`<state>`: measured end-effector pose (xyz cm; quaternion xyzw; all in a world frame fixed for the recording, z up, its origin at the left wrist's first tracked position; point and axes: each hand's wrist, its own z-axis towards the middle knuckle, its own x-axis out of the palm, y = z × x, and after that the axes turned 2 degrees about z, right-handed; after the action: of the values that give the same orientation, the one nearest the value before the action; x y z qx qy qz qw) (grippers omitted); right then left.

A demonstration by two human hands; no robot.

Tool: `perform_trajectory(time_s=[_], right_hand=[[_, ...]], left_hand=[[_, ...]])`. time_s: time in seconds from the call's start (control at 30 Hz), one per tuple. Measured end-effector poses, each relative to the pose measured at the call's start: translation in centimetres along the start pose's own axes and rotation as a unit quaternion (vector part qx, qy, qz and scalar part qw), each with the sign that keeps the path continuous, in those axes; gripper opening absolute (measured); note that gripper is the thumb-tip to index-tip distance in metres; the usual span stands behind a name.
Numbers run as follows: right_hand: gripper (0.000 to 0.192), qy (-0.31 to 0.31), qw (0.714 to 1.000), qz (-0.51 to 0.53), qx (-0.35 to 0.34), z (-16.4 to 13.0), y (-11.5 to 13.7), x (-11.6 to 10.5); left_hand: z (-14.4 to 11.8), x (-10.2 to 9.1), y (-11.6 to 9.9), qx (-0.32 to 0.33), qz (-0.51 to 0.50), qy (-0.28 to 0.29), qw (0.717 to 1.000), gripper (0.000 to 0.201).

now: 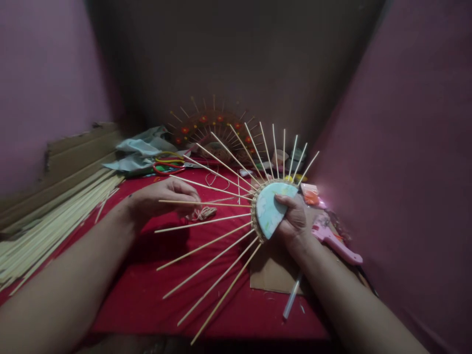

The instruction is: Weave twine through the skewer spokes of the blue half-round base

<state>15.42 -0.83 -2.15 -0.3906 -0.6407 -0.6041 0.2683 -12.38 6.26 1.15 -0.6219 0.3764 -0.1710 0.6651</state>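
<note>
A half-disc fan of skewers (271, 209) is gripped steady by the closed right hand (293, 219) while twine (201, 213) is pinched between skewers by the left hand (165, 199).

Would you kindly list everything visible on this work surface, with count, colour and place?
half-disc with sticks: one, pale blue, centre, sticks fanned out
twine: one tangle, tan, under left hand
stick pile: many, pale wood, far left
scissors: one, red handles, back left
glue gun: one, pink, right
glue stick: one, translucent white, front
cardboard sheet: one, brown, under right forearm
finished fan piece: one, dark with red dots, back
cloth: red, covering surface
left hand: pinching a stick
right hand: grip on half-disc
</note>
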Motion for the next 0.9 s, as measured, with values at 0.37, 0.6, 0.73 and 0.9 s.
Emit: perform_trajectory(time_s=[0.37,0.6,0.73,0.9], right_hand=[[0.028,0.003,1.000,0.001,-0.021,0.7,0.7,-0.4],[0.030,-0.018,0.999,0.019,-0.037,0.7,1.0,-0.3],[0.025,-0.024,0.999,0.031,-0.031,0.2,0.7,0.0],[0.025,-0.004,0.999,0.051,-0.014,-0.7,0.2,0.9]], left_hand=[[-1.1,-3.5,1.2,0.004,-0.065,-0.070,0.995,0.013],[-1.5,-3.9,0.5,-0.060,0.078,-0.052,0.994,0.020],[-0.3,-2.7,0.6,-0.059,0.130,-0.003,0.990,0.024],[1.6,1.2,1.8,-0.036,0.205,0.117,0.971,0.024]])
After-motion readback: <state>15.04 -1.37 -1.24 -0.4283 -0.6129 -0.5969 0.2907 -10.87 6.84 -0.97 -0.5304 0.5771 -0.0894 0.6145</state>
